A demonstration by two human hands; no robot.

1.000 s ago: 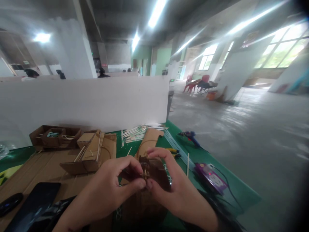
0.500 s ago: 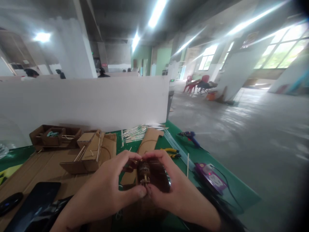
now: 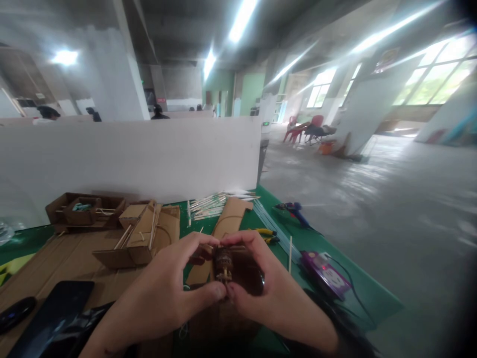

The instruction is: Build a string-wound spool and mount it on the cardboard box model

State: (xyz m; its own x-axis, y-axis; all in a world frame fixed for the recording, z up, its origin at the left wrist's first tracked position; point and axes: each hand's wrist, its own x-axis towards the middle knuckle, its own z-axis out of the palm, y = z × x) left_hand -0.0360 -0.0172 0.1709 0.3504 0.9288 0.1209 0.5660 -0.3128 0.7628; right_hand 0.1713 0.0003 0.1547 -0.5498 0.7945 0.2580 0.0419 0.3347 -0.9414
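Our left hand reaches farther forward than a second ago around the brown cylinder. With our right hand, we pinch it between fingertips and thumbs.

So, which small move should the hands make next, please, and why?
I would perhaps ease the left hand back slightly while the right hand steadies the brown part. Both hands seem to hold it, with thumbs at its near end and fingers at its far end, so the fingertips partly hide both ends; easing one hand should show them better.
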